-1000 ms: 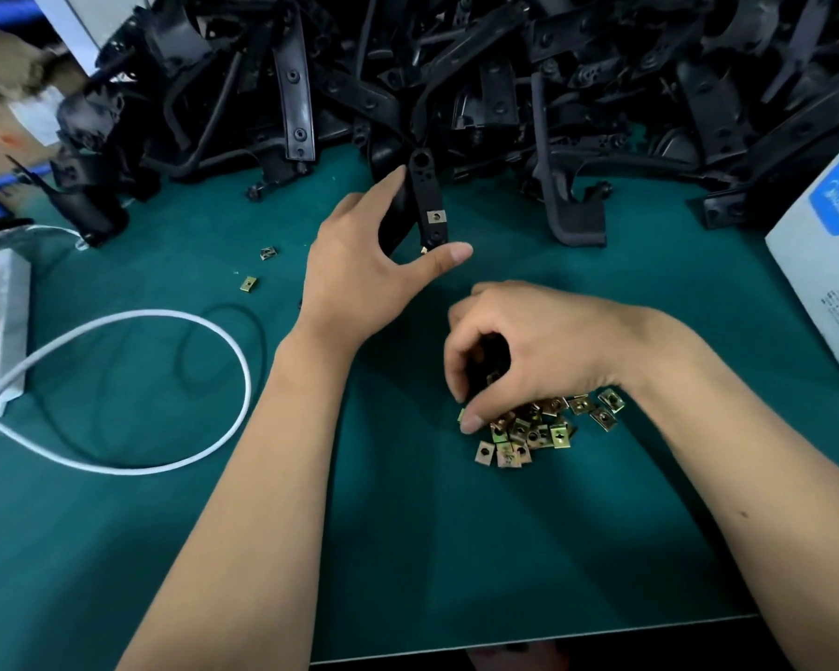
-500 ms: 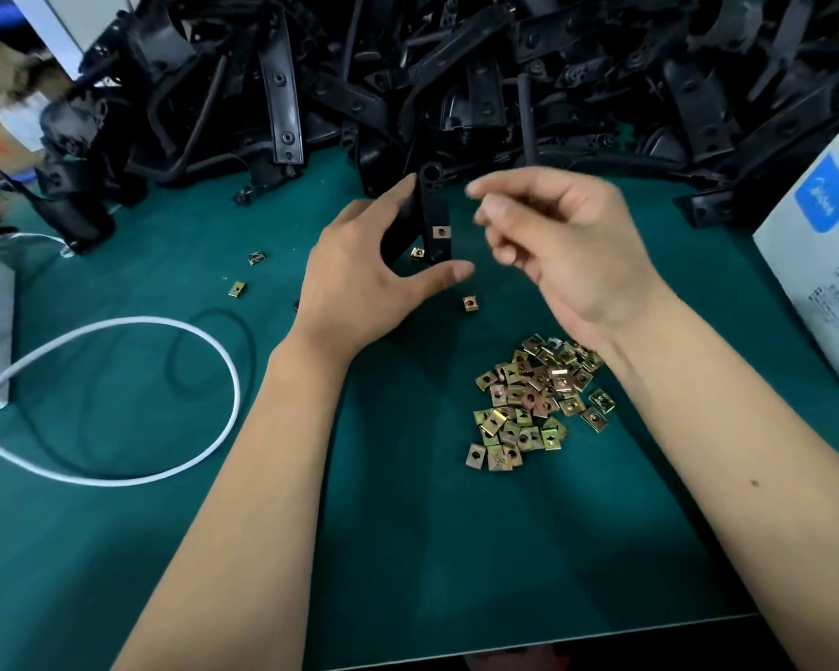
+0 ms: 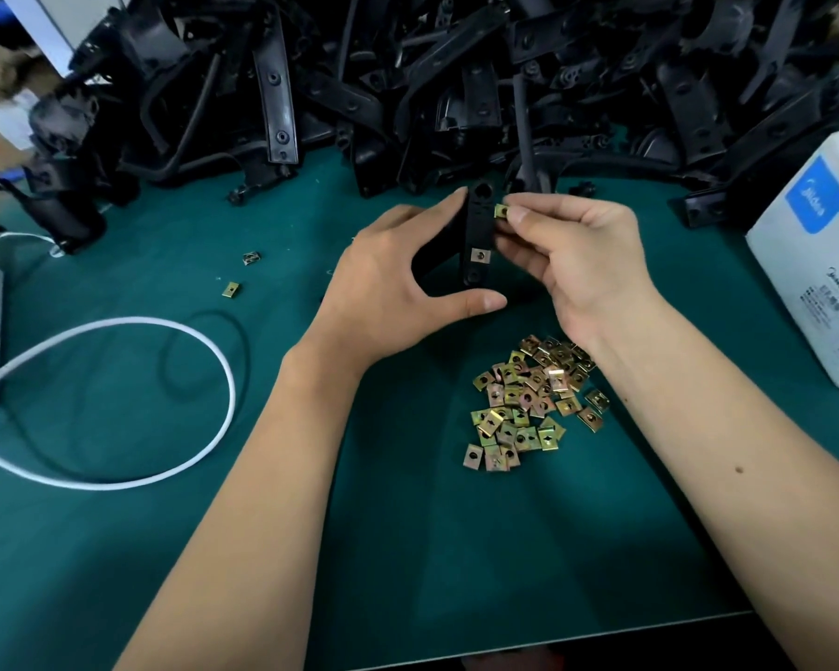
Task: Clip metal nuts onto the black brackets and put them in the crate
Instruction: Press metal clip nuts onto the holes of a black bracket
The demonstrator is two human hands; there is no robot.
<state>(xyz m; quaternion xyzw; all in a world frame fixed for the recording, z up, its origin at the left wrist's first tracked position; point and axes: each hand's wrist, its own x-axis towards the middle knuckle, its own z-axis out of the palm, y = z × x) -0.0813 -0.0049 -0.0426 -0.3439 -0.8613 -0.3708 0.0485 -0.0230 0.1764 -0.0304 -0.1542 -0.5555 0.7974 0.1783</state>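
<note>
My left hand [image 3: 398, 283] holds a black bracket [image 3: 479, 225] upright above the green mat, thumb under it and fingers behind. One metal nut [image 3: 480, 255] sits clipped on the bracket's lower half. My right hand [image 3: 577, 263] pinches a second metal nut [image 3: 501, 211] against the bracket's right edge near its top. A heap of several loose brass-coloured nuts [image 3: 529, 399] lies on the mat below my right wrist. No crate is in view.
A big pile of black brackets [image 3: 456, 79] fills the back of the green mat [image 3: 408, 549]. Two stray nuts [image 3: 231, 289] lie at the left. A white cable loop [image 3: 117, 404] lies left, a white box [image 3: 814, 254] stands at right.
My right hand left the nut heap, rose to the bracket and now presses a nut against its upper edge. The left hand kept the bracket held up.
</note>
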